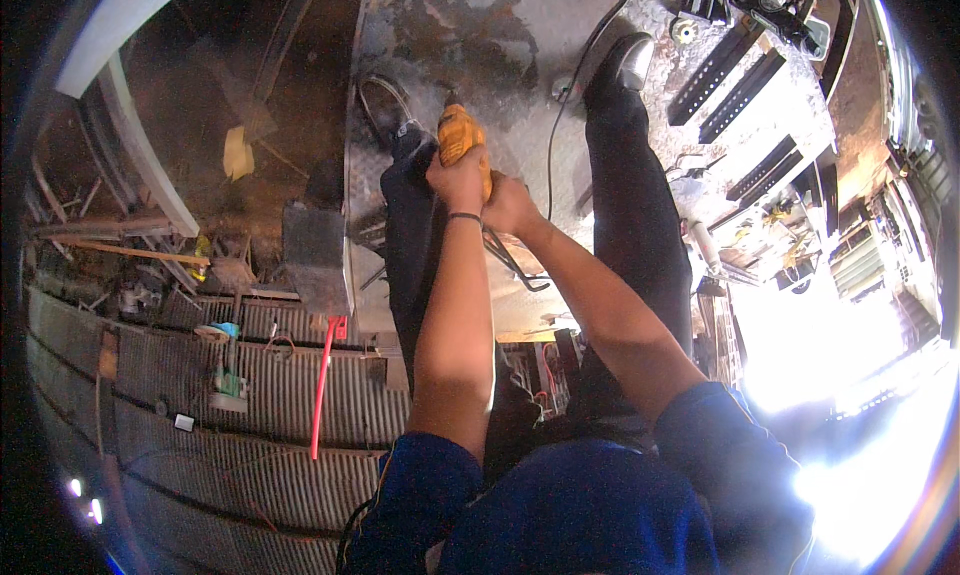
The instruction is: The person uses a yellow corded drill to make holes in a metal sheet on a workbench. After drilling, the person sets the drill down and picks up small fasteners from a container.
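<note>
A yellow power drill [459, 133] is held in front of me between my feet, its dark nose pointing away. My left hand [460, 179] is closed around the drill body. Just right of it, my right hand [511, 206] is wrapped at the rear handle, which the fingers mostly hide. Beneath the drill lies a grey, dark-stained flat surface [520, 115]. Whether the drill's tip touches that surface I cannot tell. My shoes rest on either side, the left shoe [385, 110] closer to the drill than the right one [632, 63].
A black cable [552, 140] runs across the surface near my right leg. Perforated black metal bars [715, 75] lie to the right, with tools beyond them. On the left are a red bar [322, 390] and a corrugated wall [290, 385]. Glare washes out the lower right.
</note>
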The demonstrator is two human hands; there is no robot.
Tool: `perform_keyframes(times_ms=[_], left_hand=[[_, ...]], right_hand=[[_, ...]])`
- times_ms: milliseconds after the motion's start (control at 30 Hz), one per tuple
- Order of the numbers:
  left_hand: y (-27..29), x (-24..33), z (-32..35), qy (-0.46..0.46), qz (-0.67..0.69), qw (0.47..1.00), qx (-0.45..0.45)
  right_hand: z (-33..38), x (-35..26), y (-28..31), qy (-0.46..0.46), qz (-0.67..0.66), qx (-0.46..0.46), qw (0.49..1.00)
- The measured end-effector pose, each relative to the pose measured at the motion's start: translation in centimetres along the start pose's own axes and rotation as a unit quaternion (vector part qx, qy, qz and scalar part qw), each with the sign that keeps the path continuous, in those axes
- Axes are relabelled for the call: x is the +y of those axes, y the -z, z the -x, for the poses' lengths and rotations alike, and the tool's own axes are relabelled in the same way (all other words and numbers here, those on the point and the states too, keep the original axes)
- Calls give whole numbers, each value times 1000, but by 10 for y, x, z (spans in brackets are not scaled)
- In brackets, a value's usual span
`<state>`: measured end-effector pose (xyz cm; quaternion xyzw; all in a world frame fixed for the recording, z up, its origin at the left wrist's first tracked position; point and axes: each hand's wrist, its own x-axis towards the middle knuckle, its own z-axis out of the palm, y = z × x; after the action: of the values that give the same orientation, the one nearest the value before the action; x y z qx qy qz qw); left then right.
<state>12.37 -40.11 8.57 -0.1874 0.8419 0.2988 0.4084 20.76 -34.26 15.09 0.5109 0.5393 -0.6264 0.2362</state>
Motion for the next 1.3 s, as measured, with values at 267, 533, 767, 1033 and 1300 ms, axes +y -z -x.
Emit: perform_keyframes(times_ms=[267,533,767,1033,1300], left_hand=[[-2,9,7,13,45,999,-6],[-2,2,1,-27,-18,999,-10],[3,-3,-2,-12,16,1000,-1],[0,4,-3,-43,-6,999,-23],[5,3,4,-24,14,999,-27]], right_hand=[[-2,1,0,-23,-17,-16,999],[-3,0,-1,-64,10,-37,997],[-6,8,-4,-14,19,-22,999],[-2,-1,-7,-10,-16,9,1000],[-2,-2,-3,-47,14,-23,999]])
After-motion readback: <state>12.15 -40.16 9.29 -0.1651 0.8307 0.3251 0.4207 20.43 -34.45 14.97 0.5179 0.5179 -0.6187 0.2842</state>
